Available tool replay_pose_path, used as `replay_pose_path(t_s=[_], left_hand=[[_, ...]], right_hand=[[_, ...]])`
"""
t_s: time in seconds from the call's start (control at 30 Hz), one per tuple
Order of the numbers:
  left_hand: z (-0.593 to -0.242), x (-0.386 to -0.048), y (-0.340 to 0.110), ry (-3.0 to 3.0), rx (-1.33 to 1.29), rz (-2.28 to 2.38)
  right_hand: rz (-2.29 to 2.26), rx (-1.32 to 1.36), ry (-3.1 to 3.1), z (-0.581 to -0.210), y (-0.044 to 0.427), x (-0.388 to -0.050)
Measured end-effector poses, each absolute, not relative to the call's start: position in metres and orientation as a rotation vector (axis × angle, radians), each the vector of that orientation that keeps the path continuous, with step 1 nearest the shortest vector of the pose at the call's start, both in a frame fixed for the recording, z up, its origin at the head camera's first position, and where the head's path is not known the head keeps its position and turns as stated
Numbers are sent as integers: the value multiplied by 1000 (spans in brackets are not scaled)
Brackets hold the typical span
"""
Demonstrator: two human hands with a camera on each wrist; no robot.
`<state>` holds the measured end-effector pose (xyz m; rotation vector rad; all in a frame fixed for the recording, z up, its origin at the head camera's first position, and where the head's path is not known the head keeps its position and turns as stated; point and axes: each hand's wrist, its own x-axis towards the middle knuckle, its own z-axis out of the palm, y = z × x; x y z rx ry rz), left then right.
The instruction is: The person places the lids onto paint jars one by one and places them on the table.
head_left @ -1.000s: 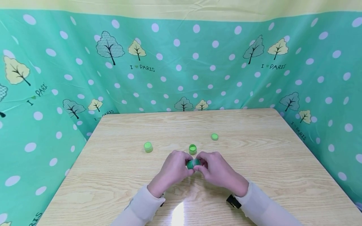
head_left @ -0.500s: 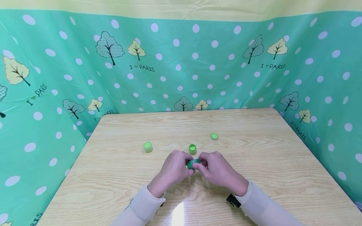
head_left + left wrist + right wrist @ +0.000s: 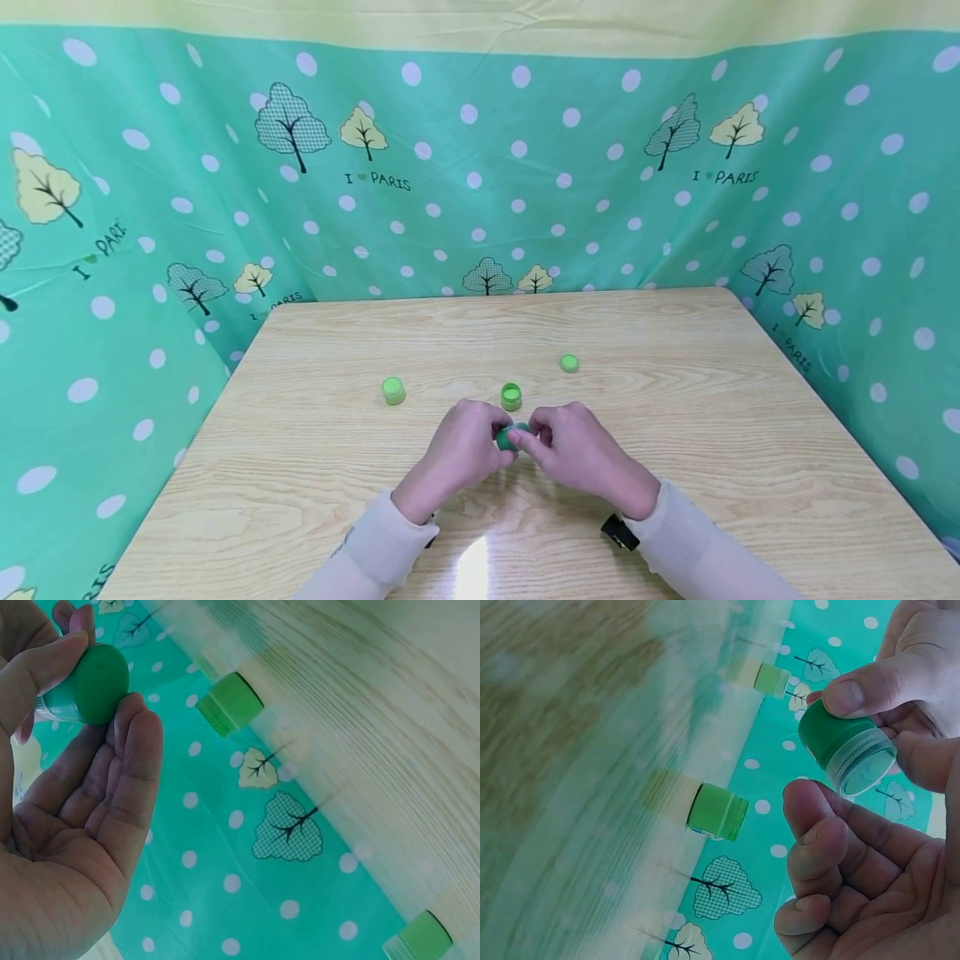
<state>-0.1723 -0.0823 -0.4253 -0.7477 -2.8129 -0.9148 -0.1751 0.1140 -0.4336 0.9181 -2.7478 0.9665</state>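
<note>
In the head view, my left hand (image 3: 467,443) grips a small dark green paint pot (image 3: 506,438) by its body, above the table's middle. My right hand (image 3: 576,442) meets it from the other side, its thumb covering part of the pot. The right wrist view shows the pot tilted, its clear ribbed lid (image 3: 862,761) between my right thumb and index finger. My left thumb presses on the green body there. From the left wrist view, the pot's round green base (image 3: 105,684) faces the camera. Just beyond my hands stands a bright green pot (image 3: 511,397).
A light green pot (image 3: 393,391) stands to the left, and another light green pot (image 3: 569,363) sits farther back on the right. The wood-grain table (image 3: 315,467) runs back to a green dotted curtain (image 3: 442,208).
My right hand has shifted slightly, and its thumb has slid leftward over the paint pot, covering more of it. My left hand stays put, and the standing pots have not moved.
</note>
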Motion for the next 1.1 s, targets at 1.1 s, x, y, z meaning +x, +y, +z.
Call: replay_pose_path(t_s=[1.1], left_hand=[[-424, -173, -85, -2854, -702, -975]], right_hand=[[962, 973, -2712, -425, 117, -173]])
